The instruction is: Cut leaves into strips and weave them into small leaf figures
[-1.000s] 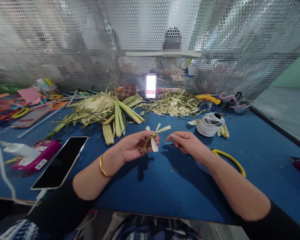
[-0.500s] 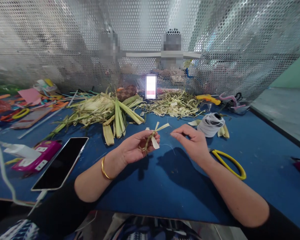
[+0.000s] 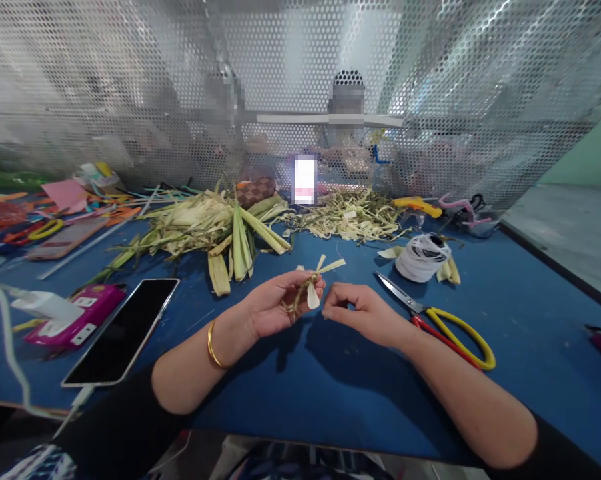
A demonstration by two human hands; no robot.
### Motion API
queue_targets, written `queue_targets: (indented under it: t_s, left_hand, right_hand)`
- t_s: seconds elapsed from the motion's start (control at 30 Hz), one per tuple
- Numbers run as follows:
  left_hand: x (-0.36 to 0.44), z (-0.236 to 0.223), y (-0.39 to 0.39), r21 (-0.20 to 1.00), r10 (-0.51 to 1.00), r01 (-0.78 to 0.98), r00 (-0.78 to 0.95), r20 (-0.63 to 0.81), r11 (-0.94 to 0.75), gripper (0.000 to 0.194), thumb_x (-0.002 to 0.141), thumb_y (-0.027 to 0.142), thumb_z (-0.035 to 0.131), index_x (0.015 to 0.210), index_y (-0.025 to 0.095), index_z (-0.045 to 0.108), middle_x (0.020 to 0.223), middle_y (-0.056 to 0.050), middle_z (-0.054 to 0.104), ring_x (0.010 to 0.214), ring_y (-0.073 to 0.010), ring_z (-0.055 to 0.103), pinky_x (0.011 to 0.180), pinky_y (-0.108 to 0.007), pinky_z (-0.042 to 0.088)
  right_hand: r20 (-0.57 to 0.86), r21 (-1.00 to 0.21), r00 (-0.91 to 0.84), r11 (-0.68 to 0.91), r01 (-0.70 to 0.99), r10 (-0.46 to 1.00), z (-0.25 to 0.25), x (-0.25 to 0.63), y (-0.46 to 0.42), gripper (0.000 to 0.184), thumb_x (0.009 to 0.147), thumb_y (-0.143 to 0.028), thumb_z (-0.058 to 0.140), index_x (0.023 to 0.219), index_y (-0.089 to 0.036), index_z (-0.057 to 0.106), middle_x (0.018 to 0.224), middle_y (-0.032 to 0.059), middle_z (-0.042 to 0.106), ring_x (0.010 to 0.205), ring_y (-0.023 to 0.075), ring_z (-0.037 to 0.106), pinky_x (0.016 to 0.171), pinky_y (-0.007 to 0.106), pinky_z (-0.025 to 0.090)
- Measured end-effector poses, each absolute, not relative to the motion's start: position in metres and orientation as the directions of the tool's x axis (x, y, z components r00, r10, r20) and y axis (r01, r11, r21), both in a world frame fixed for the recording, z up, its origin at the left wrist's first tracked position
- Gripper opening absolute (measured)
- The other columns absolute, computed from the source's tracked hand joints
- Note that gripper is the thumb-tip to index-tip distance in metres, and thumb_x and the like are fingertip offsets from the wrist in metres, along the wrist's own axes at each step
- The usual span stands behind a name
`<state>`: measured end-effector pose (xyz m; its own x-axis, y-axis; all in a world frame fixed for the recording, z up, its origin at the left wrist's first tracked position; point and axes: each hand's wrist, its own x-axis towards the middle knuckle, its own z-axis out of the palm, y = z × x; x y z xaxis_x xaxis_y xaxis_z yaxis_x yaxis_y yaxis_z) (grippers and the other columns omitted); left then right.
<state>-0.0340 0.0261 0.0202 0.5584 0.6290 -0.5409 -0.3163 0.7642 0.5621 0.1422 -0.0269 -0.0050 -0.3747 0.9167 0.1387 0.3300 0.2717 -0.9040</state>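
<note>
My left hand is closed on a small bundle of corn husk strips, its fingertips round a knotted middle. Pale strip ends poke out up and to the right, and a white flap hangs down. Just right of it, my right hand is pinched, thumb against forefinger; what it grips, if anything, is too fine to see. Scissors with yellow and red handles lie beside my right forearm, blades pointing up-left. Behind them stands a spool of white thread.
A heap of corn husks and a pile of shredded strips lie at the back before a perforated metal screen. At left are a phone and a magenta power strip. Yellow-handled tool lies back right.
My right hand has moved left and down, close beside the bundle, uncovering the scissors' blades and red handle. My left hand still holds the bundle. The view has shifted slightly.
</note>
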Motion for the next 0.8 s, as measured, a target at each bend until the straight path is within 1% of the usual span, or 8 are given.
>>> queue_targets:
  t_s: [0.1, 0.17, 0.27, 0.33, 0.37, 0.47, 0.6, 0.8]
  left_hand:
    - [-0.039, 0.019, 0.033, 0.554, 0.660, -0.372, 0.533, -0.529, 0.744, 0.017, 0.089, 0.013, 0.049, 0.080, 0.008, 0.062, 0.067, -0.005, 0.068, 0.057, -0.0099, 0.065, 0.055, -0.017, 0.054]
    - [-0.041, 0.018, 0.036, 0.552, 0.668, -0.387, 0.533, -0.519, 0.738, 0.016, 0.089, 0.014, 0.050, 0.081, 0.008, 0.063, 0.067, -0.005, 0.068, 0.057, -0.0099, 0.065, 0.054, -0.016, 0.054]
    - [-0.043, 0.019, 0.036, 0.549, 0.658, -0.376, 0.546, -0.520, 0.746, 0.016, 0.089, 0.013, 0.050, 0.081, 0.008, 0.062, 0.068, -0.006, 0.068, 0.058, -0.0103, 0.065, 0.055, -0.017, 0.054]
    - [-0.042, 0.020, 0.033, 0.560, 0.646, -0.347, 0.551, -0.527, 0.753, 0.017, 0.089, 0.013, 0.050, 0.080, 0.007, 0.062, 0.068, -0.006, 0.067, 0.057, -0.0102, 0.065, 0.055, -0.017, 0.055]
    - [-0.041, 0.020, 0.032, 0.570, 0.645, -0.332, 0.552, -0.528, 0.751, 0.017, 0.089, 0.012, 0.049, 0.079, 0.007, 0.062, 0.067, -0.006, 0.067, 0.057, -0.0100, 0.064, 0.055, -0.018, 0.055]
    - [-0.038, 0.020, 0.026, 0.614, 0.651, -0.288, 0.551, -0.522, 0.735, 0.018, 0.088, 0.011, 0.051, 0.076, 0.006, 0.063, 0.066, -0.006, 0.067, 0.056, -0.0099, 0.064, 0.057, -0.018, 0.055]
    - [-0.035, 0.018, 0.023, 0.659, 0.635, -0.192, 0.553, -0.539, 0.727, 0.016, 0.086, 0.012, 0.053, 0.076, 0.008, 0.064, 0.065, -0.005, 0.066, 0.054, -0.0096, 0.063, 0.055, -0.016, 0.053]
    - [-0.036, 0.019, 0.025, 0.696, 0.650, -0.163, 0.549, -0.525, 0.700, 0.018, 0.086, 0.012, 0.053, 0.072, 0.009, 0.064, 0.064, -0.004, 0.066, 0.055, -0.0088, 0.062, 0.055, -0.015, 0.051]
  right_hand:
    - [0.004, -0.953, -0.539, 0.166, 0.253, 0.842, 0.003, 0.151, -0.029, 0.017, 0.078, -0.029, 0.062, 0.066, -0.017, 0.060, 0.066, -0.0015, 0.053, 0.060, 0.0109, 0.047, 0.058, 0.025, 0.037]
    - [0.024, -0.978, -0.510, 0.125, 0.165, 0.860, 0.005, 0.160, -0.027, 0.021, 0.078, -0.033, 0.061, 0.063, -0.018, 0.059, 0.060, -0.0024, 0.050, 0.053, 0.0104, 0.044, 0.054, 0.025, 0.036]
    - [0.193, -0.968, -0.036, 0.196, 0.158, 0.981, 0.002, 0.175, -0.017, 0.022, 0.079, -0.036, 0.054, 0.064, -0.020, 0.058, 0.059, -0.0014, 0.050, 0.054, 0.0131, 0.047, 0.058, 0.029, 0.041]
    - [0.314, -0.905, 0.292, 0.192, 0.380, 0.903, -0.003, 0.182, -0.011, 0.015, 0.073, -0.033, 0.060, 0.082, -0.021, 0.064, 0.079, 0.0039, 0.061, 0.073, 0.0189, 0.057, 0.073, 0.036, 0.046]
    - [0.357, -0.863, 0.343, 0.167, 0.476, 0.869, -0.006, 0.182, -0.008, 0.026, 0.070, -0.031, 0.063, 0.094, -0.021, 0.065, 0.093, 0.0066, 0.064, 0.085, 0.0219, 0.059, 0.082, 0.039, 0.045]
    - [0.290, -0.856, 0.155, 0.183, 0.484, 0.944, -0.014, 0.171, -0.008, 0.041, 0.071, -0.032, 0.064, 0.111, -0.022, 0.063, 0.114, 0.0079, 0.064, 0.104, 0.0242, 0.059, 0.094, 0.041, 0.042]
    - [0.129, -0.932, -0.207, 0.191, 0.310, 0.970, -0.018, 0.144, -0.015, 0.021, 0.075, -0.031, 0.062, 0.092, -0.020, 0.069, 0.098, 0.0043, 0.071, 0.096, 0.0216, 0.062, 0.090, 0.036, 0.043]
    - [-0.053, -0.995, -0.166, -0.039, 0.090, 0.985, -0.010, 0.147, -0.020, 0.025, 0.075, -0.042, 0.064, 0.068, -0.019, 0.059, 0.066, -0.0009, 0.063, 0.061, 0.0136, 0.061, 0.066, 0.029, 0.048]
